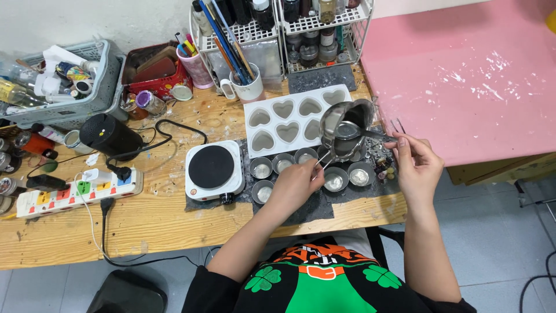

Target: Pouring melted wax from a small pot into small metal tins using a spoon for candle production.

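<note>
Pitcher tilts left, handle toward right hand.

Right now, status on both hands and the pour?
Right hand grips tilted steel pitcher by its handle. Left hand pinches thin sticks over small round tins. Heart mould just behind; nothing blocking.

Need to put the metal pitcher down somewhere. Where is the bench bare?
Bare wood lies along the near edge of the bench, below the power strip and hotplate. The pink board to the right is bare too. Around the tins and heart mould it is crowded.
</note>
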